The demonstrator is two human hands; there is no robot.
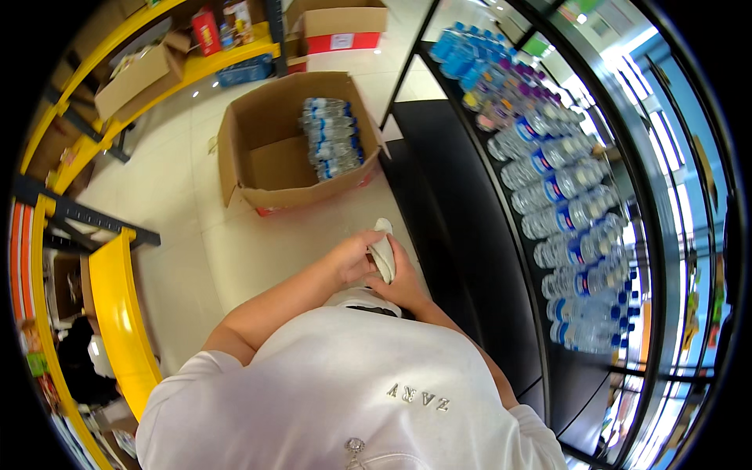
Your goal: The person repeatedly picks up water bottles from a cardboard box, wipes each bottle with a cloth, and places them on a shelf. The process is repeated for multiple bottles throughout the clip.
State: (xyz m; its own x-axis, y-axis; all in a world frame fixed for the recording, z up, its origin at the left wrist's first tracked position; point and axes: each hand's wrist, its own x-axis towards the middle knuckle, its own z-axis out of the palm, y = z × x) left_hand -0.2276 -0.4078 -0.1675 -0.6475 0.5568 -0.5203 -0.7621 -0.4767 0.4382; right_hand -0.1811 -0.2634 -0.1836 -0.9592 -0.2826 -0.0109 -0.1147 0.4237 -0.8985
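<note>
Both my hands meet in front of my waist around a folded whitish cloth point(383, 254). My left hand point(357, 258) comes from the picture's left side, with its thumb and fingers at the cloth's upper part. My right hand point(405, 282) grips the cloth from the other side. Beyond them on the floor stands an opened cardboard box point(264, 167), with water bottles point(332, 138) lying stacked along its right side. To the right, a black shelf holds rows of clear water bottles point(555, 188), and blue and purple-capped drink bottles point(464, 53) fill its far end.
Black lower shelf boards point(440, 211) run close along my right side. Yellow and dark grey racking point(120, 317) with cartons stands to the left. Another cardboard box point(343, 23) sits on the tiled floor farther off. A partly hidden dark shape, perhaps a person, is behind the left rack.
</note>
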